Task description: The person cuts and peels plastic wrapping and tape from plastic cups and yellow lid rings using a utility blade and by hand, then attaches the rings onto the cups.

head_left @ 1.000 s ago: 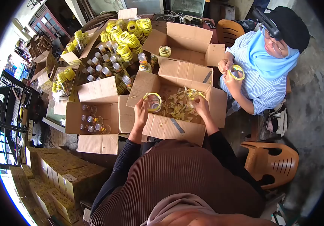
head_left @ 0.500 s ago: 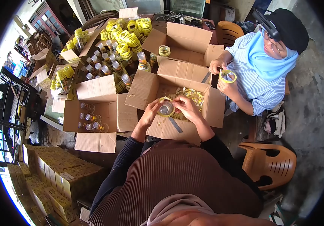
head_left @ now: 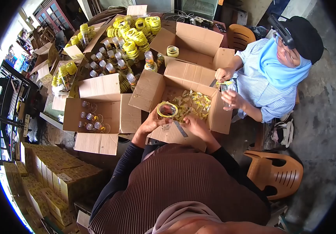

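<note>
My left hand (head_left: 152, 124) is closed around a clear plastic cup (head_left: 166, 121) with a yellow band around its rim. The cup stands mouth up above the near edge of an open cardboard box (head_left: 146, 91). To its right, my right hand (head_left: 196, 126) is apart from the cup, its fingers pinched together. Whatever they hold, if anything, is hidden. Yellow and pale scraps (head_left: 193, 103) lie inside the box beyond my hands. A dark grey strip (head_left: 181, 129) shows on the near flap between my hands.
A co-worker (head_left: 263, 74) at the right holds another clear cup (head_left: 227, 95). Farther back, an open box (head_left: 197, 37) has yellow-rimmed cups on it. Left are a box of small jars (head_left: 97, 125), several capped jars (head_left: 110, 68) and yellow rings (head_left: 134, 39). An orange chair (head_left: 279, 175) stands right.
My right hand has left the cup and moved down and right. The cup, in my left hand, has turned from tilted to mouth up. The co-worker's cup has been turned and lowered.
</note>
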`<action>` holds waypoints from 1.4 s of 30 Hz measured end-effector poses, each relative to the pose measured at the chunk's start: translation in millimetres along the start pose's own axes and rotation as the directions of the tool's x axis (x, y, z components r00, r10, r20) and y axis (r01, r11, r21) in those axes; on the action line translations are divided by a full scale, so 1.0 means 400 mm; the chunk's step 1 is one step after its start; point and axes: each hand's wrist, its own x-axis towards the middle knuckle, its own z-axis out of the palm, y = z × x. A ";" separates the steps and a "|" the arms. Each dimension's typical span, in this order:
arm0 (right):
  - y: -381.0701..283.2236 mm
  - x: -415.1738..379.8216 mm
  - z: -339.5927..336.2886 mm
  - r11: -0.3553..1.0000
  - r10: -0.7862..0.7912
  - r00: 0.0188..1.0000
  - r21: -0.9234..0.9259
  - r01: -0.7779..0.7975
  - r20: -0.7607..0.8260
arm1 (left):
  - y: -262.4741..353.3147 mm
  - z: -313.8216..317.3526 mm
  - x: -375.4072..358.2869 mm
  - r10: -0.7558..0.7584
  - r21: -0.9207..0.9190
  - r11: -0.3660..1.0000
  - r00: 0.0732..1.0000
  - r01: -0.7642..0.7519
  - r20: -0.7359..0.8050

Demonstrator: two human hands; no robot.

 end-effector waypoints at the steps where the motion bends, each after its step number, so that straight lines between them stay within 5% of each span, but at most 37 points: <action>1: 0.007 -0.016 0.013 1.000 -0.001 1.000 -0.002 0.001 0.002 | 0.002 -0.005 -0.002 -0.031 -0.050 0.998 1.000 0.031 -0.004; 3: 0.011 -0.035 0.038 0.963 -0.071 0.995 -0.263 0.051 -0.066 | 0.011 -0.006 -0.011 -0.037 -0.047 0.998 0.999 0.037 -0.001; 5: 0.017 -0.030 0.046 0.950 0.045 0.999 -0.309 -0.044 -0.003 | 0.023 -0.003 -0.017 -0.030 -0.051 0.998 0.998 0.033 0.046; 8: 0.066 0.001 0.059 0.971 0.067 0.997 -0.233 -0.057 0.036 | 0.015 -0.011 -0.025 -0.061 -0.084 0.994 0.995 0.068 0.084; 10: 0.097 0.021 0.054 0.974 0.206 0.966 0.059 -0.217 0.158 | 0.001 -0.011 -0.033 -0.041 -0.103 0.994 0.997 0.047 0.058; 15: 0.058 0.029 0.010 0.959 0.278 0.961 0.051 -0.277 0.006 | -0.004 -0.014 -0.039 0.015 -0.201 0.980 0.997 0.001 0.078; 22: -0.141 0.021 -0.087 0.969 0.003 0.927 0.229 0.089 -0.376 | 0.027 0.039 -0.038 0.061 -0.118 0.990 0.988 -0.078 -0.140; 25: -0.206 0.011 -0.108 0.972 -0.199 0.831 0.006 0.237 -0.520 | 0.049 0.065 -0.032 0.038 -0.156 0.986 0.988 -0.061 -0.151; 29: -0.281 -0.010 -0.125 0.953 -0.281 0.794 -0.061 0.295 -0.539 | 0.046 0.084 -0.025 0.149 -0.072 0.984 0.975 -0.162 -0.164; 31: -0.292 -0.017 -0.121 0.944 -0.325 0.777 -0.133 0.302 -0.539 | 0.050 0.089 -0.027 0.237 0.152 0.966 0.955 -0.211 -0.180; 36: -0.295 -0.022 -0.113 0.937 -0.349 0.771 -0.197 0.288 -0.533 | 0.044 0.111 -0.033 0.268 0.176 0.955 0.946 -0.238 -0.181; 42: -0.286 -0.028 -0.098 0.935 -0.353 0.772 -0.237 0.265 -0.528 | 0.020 0.137 -0.041 0.212 -0.025 0.975 0.959 -0.220 -0.188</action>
